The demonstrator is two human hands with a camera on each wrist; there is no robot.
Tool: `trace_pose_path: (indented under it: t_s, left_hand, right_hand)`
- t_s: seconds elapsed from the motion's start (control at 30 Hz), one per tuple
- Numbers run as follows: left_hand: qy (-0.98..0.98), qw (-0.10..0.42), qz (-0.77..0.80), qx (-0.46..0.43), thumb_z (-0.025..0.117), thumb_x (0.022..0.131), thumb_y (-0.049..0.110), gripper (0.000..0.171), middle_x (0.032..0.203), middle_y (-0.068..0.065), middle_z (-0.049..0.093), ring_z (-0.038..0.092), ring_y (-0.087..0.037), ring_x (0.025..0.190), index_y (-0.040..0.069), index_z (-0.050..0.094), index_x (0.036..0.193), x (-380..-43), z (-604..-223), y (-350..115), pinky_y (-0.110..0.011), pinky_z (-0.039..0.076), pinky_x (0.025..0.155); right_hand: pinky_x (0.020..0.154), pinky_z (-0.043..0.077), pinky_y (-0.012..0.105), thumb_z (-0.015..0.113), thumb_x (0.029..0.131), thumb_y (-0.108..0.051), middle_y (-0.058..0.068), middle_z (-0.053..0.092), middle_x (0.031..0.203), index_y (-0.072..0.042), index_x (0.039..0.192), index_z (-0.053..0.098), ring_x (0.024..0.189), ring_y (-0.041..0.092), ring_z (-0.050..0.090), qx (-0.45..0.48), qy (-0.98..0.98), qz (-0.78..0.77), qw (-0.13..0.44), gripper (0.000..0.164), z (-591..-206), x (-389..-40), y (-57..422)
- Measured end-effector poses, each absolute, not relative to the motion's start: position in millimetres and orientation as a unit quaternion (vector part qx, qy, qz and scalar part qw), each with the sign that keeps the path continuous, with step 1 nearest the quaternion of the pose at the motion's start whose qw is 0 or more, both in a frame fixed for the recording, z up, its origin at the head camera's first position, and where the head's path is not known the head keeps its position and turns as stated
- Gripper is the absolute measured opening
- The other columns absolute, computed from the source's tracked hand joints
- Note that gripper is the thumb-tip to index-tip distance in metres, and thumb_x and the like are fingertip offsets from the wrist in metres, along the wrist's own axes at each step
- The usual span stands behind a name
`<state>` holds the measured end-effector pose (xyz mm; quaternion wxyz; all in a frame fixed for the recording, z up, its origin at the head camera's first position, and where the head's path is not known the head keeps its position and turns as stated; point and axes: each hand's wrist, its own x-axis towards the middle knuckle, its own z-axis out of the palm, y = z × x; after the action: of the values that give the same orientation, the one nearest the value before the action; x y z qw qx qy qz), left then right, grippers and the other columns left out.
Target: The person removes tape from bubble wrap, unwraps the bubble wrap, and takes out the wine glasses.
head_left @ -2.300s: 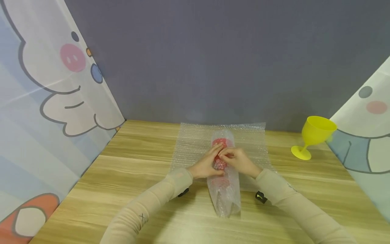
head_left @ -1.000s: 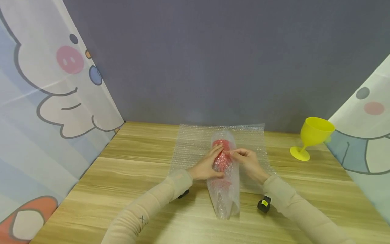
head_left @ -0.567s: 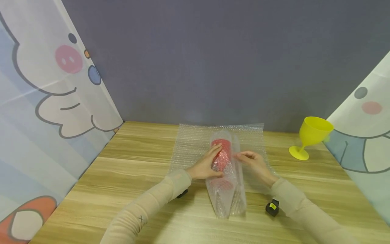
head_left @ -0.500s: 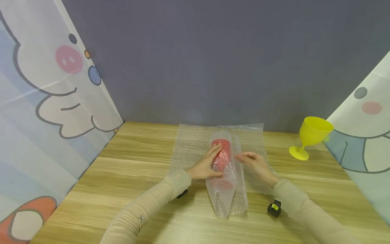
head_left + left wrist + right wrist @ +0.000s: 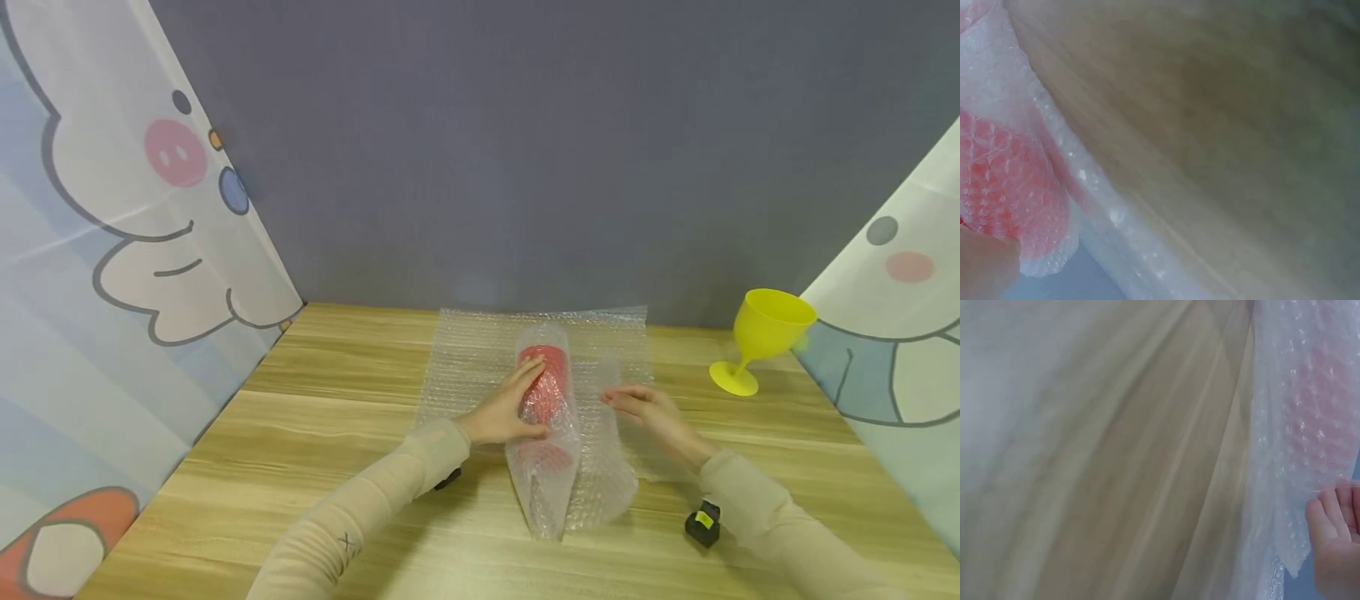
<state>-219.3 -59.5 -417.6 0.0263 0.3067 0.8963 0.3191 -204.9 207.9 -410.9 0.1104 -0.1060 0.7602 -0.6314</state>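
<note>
A red goblet lies on its side inside a translucent roll of bubble wrap, its foot showing faintly through the layers nearer me. My left hand rests on the roll from the left, fingers spread over the cup part and thumb across the stem area. To the right, my right hand pinches the free edge of the bubble wrap between thumb and fingertips. That lifted flap stands away from the roll. In the right wrist view, curled fingers meet the wrap's edge. A fingertip touches the wrap in the left wrist view.
A yellow goblet stands upright at the right back of the wooden table. A flat part of the wrap reaches back to the grey panel. Printed cartoon sheets flank both sides.
My right hand has moved right from the top of the roll, drawing the wrap's edge with it. The flap has peeled away and the red goblet shows more clearly. My left hand has stayed put.
</note>
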Motion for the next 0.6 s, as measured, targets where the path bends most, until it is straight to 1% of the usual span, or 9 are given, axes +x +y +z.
trace_pose_path:
  t_s: [0.07, 0.27, 0.4, 0.5, 0.6]
  left_hand:
    - [0.895, 0.026, 0.322, 0.307, 0.076, 0.072, 0.032, 0.103, 0.155, 0.006, -0.001, 0.003, -0.018, 0.142, 0.018, 0.008, 0.148, -219.0, -416.8, -60.3, -0.045, 0.017, 0.113]
    - [0.894, 0.034, 0.331, 0.3, 0.076, 0.072, 0.031, 0.103, 0.155, 0.008, -0.002, 0.001, -0.016, 0.142, 0.017, 0.008, 0.148, -218.0, -416.8, -61.0, -0.044, 0.018, 0.113]
    - [0.895, 0.034, 0.329, 0.299, 0.076, 0.072, 0.031, 0.103, 0.155, 0.007, -0.002, 0.002, -0.017, 0.142, 0.018, 0.008, 0.148, -216.9, -417.2, -61.1, -0.045, 0.019, 0.112]
    - [0.896, 0.033, 0.328, 0.299, 0.076, 0.072, 0.031, 0.103, 0.155, 0.007, -0.001, 0.002, -0.018, 0.142, 0.018, 0.008, 0.148, -216.5, -418.6, -60.8, -0.045, 0.019, 0.112]
    - [0.896, 0.031, 0.327, 0.299, 0.076, 0.072, 0.031, 0.104, 0.155, 0.007, -0.001, 0.003, -0.019, 0.142, 0.018, 0.008, 0.148, -216.9, -419.0, -60.4, -0.046, 0.02, 0.112]
  right_hand:
    - [0.094, 0.046, 0.02, 0.051, 0.093, -0.016, 0.025, 0.051, 0.127, 0.018, 0.125, 0.039, 0.097, -0.005, 0.058, -0.112, 0.764, -0.626, 0.114, 0.048, -411.4, -204.8, 211.5]
    - [0.098, 0.044, 0.029, 0.046, 0.095, -0.015, 0.031, 0.046, 0.129, 0.017, 0.127, 0.038, 0.1, -0.004, 0.055, -0.116, 0.786, -0.595, 0.122, 0.046, -413.0, -202.0, 220.6]
    - [0.096, 0.046, 0.026, 0.043, 0.095, -0.011, 0.031, 0.048, 0.128, 0.018, 0.128, 0.036, 0.1, 0.0, 0.057, -0.1, 0.784, -0.598, 0.133, 0.044, -414.0, -199.8, 224.2]
    - [0.094, 0.047, 0.023, 0.04, 0.095, -0.009, 0.029, 0.05, 0.126, 0.019, 0.128, 0.034, 0.099, -0.001, 0.057, -0.095, 0.779, -0.605, 0.137, 0.044, -416.8, -199.5, 226.1]
    - [0.095, 0.046, 0.023, 0.039, 0.095, -0.008, 0.028, 0.051, 0.125, 0.02, 0.128, 0.033, 0.098, -0.003, 0.057, -0.099, 0.776, -0.607, 0.138, 0.044, -418.6, -199.9, 227.5]
